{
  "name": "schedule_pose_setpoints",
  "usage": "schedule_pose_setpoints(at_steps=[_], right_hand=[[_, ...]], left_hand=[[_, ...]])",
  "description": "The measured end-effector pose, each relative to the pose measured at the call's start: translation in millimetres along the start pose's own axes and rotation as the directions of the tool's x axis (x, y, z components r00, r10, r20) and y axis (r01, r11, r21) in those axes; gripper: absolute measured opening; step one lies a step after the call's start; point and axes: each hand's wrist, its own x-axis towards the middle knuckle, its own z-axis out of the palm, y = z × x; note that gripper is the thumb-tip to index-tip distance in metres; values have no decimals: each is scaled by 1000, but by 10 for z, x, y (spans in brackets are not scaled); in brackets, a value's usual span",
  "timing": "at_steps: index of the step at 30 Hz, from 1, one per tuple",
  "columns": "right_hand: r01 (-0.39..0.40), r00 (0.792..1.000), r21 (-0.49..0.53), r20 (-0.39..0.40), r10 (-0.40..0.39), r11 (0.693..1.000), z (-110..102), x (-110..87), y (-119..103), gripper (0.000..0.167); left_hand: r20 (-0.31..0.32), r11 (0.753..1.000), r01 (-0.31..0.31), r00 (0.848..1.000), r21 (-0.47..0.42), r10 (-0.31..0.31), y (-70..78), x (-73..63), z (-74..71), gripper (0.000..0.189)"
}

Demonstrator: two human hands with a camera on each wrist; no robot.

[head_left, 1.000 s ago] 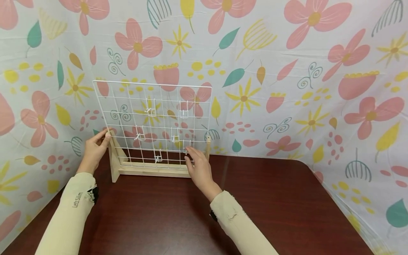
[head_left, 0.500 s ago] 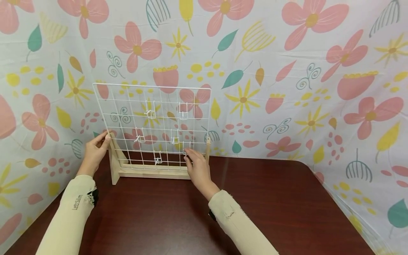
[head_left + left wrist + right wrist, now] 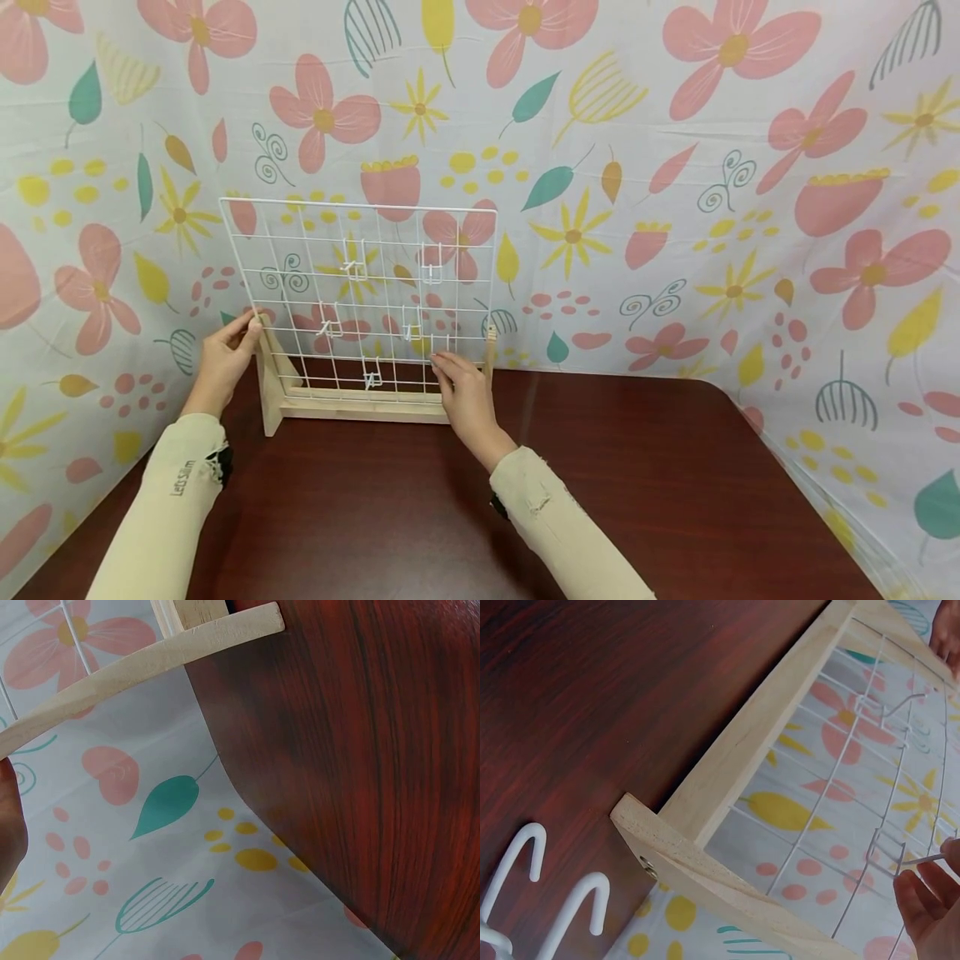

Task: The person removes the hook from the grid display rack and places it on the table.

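Observation:
A white wire grid panel [image 3: 360, 204] stands upright in a pale wooden stand [image 3: 268, 387]. My left hand [image 3: 223, 358] pinches the top of the stand's left upright; in the left wrist view only part of that hand shows, beside the wooden upright [image 3: 97, 684]. At the grid's lower right, my right hand [image 3: 468, 396] pinches a white wire hook [image 3: 922, 860] between thumb and fingers. The hook's square back lies against the grid wires in the right wrist view. Other white hooks hang on the grid, among them a top left hook [image 3: 351, 268] and a bottom hook [image 3: 371, 380].
The stand rests toward the back left of a dark red-brown table [image 3: 600, 483]. A flower-printed cloth [image 3: 600, 208] hangs behind and along both sides. Two white curved hook ends [image 3: 600, 900] show close to the camera in the right wrist view.
The head view has tilted up slightly, so the grid sits a little lower in it. Both hands keep nearly the same places; the right fingertips have shifted slightly at the hook.

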Motion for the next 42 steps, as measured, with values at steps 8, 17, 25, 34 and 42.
schedule_pose_setpoints(at_steps=[8,17,25,34,42], right_hand=[[20,1000,19,-8,-19,1000,8,15,28,19],[92,994,22,-56,-91,995,17,22,44,17],[91,995,48,-50,-88,995,-23,39,24,19],[101,994,62,-46,-99,993,-96,30,-25,20],[121,992,67,-43,-119,990,-209,-6,-47,23]], left_hand=[[24,999,44,999,18,-45,9,11,-20,45],[31,1000,28,999,4,-28,-22,16,-26,46],[17,999,30,999,37,-30,-23,11,-16,49],[-8,996,42,999,83,-41,-11,-25,-2,49],[3,997,35,999,73,-36,18,-20,-9,50]])
